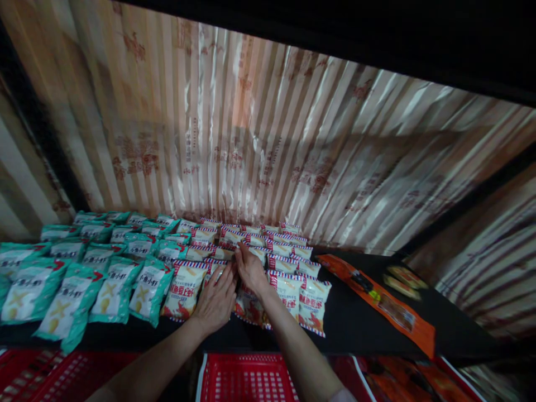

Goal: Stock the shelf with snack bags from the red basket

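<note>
My left hand lies against a front-row snack bag, fingers stretched out and close together. Right beside it, my right hand reaches among the white-and-red snack bags with its fingers extended; some of its fingertips are hidden. Below the right hand, another white-and-red snack bag stands partly covered. These bags, edged with red-and-blue stripes, stand in several rows. One front bag is left of my hands, and another front bag is to the right.
Teal snack bags fill the black shelf's left side. An orange long packet and small packets lie right. Red baskets sit below the front edge. Wrinkled printed sheeting hangs behind; a dark beam crosses overhead.
</note>
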The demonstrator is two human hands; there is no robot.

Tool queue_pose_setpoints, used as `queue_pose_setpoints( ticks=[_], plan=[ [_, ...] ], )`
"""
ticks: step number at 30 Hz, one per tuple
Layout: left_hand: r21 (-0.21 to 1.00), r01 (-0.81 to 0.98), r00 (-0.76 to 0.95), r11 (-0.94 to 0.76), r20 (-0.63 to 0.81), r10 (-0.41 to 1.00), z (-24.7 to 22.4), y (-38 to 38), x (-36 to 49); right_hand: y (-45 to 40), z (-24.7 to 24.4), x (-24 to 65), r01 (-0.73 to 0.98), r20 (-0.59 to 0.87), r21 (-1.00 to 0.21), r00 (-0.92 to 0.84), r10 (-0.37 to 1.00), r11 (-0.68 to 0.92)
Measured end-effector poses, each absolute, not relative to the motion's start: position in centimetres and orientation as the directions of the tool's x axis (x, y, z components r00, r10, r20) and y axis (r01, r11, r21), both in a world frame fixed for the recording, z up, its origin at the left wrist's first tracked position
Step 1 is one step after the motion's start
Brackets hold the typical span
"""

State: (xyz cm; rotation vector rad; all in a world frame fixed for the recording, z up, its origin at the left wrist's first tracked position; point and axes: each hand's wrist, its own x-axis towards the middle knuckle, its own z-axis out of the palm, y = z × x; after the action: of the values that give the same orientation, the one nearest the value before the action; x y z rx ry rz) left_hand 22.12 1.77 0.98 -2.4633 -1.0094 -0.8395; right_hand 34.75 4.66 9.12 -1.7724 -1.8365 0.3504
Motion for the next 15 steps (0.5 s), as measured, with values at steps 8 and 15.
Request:
queue_pose_setpoints(
  ticks=[8,15],
  plan=[
    [-0.093,0.719,0.584,-0.689,0.619,0.525,1.0,2.0,21.9,5.6,10.1,35.4,0.94,0.229,-0.323,-0.033,0.973,0.108],
    [-0.087,0.704,0.607,-0.705,0.589,0.533,1.9,1.7,21.6,8.9,10.9,37.0,0.977,0.264,-0.209,0.023,0.964,0.034]
  ],
)
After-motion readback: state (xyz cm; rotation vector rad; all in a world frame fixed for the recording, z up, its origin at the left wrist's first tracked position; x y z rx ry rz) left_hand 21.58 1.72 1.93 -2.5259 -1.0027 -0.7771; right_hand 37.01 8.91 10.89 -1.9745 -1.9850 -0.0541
